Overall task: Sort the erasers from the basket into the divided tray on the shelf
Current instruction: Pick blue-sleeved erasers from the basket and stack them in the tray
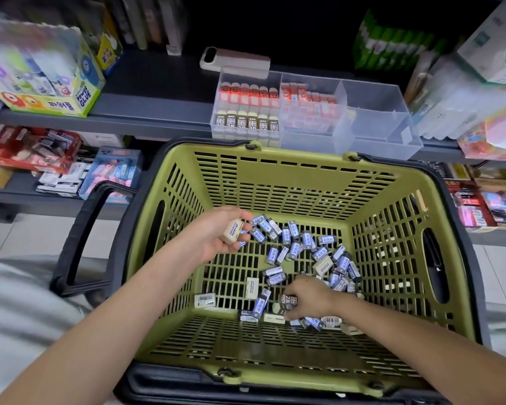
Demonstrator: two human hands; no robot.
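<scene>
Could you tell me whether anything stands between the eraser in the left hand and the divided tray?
Only the basket's far wall, below the tray; lifted over that rim, the cream eraser in the left hand has an open path.

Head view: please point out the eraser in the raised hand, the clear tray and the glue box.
Eraser (232, 231), head view: its cream face, held by left hand (214, 229).
Clear tray (374, 112), head view: inside its right compartment.
Glue box (41, 104), head view: its front face.

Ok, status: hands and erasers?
Left hand holds a cream eraser over the basket. Right hand pinches a dark 2B eraser low inside. Tray unobstructed.
</scene>
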